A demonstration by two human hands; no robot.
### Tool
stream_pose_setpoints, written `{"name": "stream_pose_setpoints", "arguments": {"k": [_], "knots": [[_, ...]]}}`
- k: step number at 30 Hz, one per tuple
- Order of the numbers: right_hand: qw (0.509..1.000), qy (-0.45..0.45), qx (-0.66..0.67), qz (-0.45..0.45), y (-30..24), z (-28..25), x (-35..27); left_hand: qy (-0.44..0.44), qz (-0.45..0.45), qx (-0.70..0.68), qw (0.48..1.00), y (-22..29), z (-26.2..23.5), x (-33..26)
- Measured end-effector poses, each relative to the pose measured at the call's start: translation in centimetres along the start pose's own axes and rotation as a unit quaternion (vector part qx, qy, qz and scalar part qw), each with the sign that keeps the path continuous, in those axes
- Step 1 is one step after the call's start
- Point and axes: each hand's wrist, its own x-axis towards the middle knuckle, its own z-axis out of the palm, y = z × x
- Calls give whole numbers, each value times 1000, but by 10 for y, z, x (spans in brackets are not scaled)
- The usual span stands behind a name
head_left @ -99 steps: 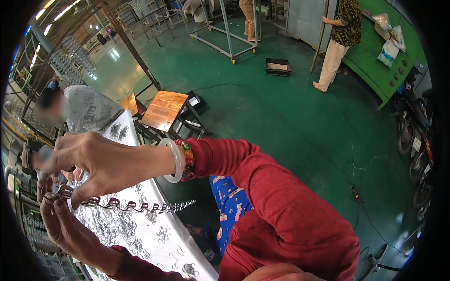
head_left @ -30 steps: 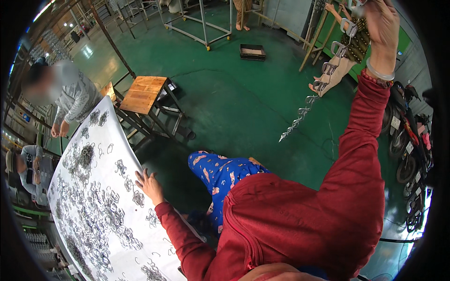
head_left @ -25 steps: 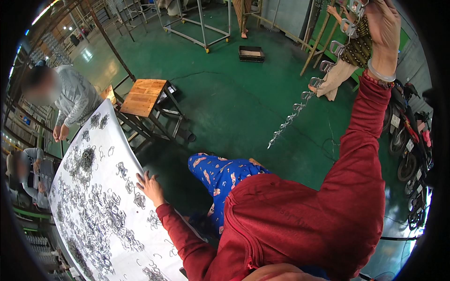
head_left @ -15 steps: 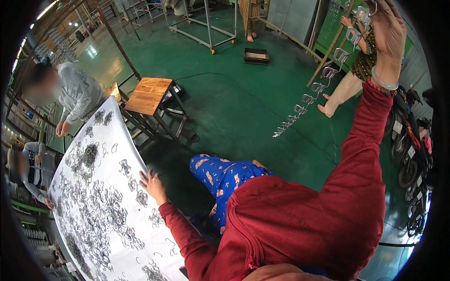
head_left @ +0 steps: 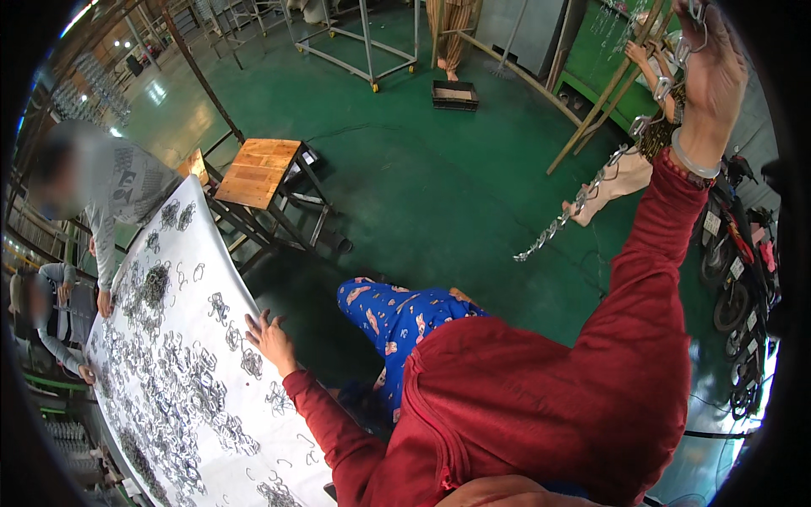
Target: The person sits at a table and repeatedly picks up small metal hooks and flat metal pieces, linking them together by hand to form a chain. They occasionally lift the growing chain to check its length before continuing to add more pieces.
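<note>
High at the upper right, my right hand [head_left: 716, 89] grips the top of a chain of bent metal wire links [head_left: 610, 173]. The chain hangs down and slants toward the floor in the picture, its lower end free. My left hand [head_left: 273, 342] rests at the edge of a white-covered table [head_left: 224, 270], fingers spread, holding nothing. Small bunches of bent wire pieces [head_left: 252, 363] lie beside its fingertips. Many more loose wire pieces [head_left: 198, 372] are scattered over the white cover, with a darker heap [head_left: 155, 286] toward the far end.
Across the table, a person in grey [head_left: 127, 182] and another person [head_left: 55, 304] have hands at its far edge. A wooden-topped stool [head_left: 258, 171] stands past the table's end. Beyond the chain, another person [head_left: 612, 186] stands by bamboo poles [head_left: 604, 97]. A black crate [head_left: 454, 95] sits on the floor.
The chain has swung and turned, its lower end shifting right. The person in grey has brought a hand to the table. My left hand stays at the table edge.
</note>
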Motion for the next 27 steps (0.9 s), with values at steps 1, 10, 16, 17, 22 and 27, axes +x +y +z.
{"name": "stream_pose_setpoints", "arguments": {"k": [1,10,16,17,22,27], "knots": [[1000,-7,14,-8,0,0,-1,-2,-4,-4,1000,0,0,0],[968,-148,203,2,11,-43,5,11,3,-21,1000,1,-1,0],[957,-166,236,20,11,-52,7,28,8,-29,999,0,-1,-1],[953,-172,246,27,9,-50,7,32,8,-32,999,0,-1,-1],[954,-190,231,16,5,-40,6,33,6,-40,999,1,-2,-3],[968,-128,217,15,23,-42,0,44,4,-42,998,0,0,-3]]}}
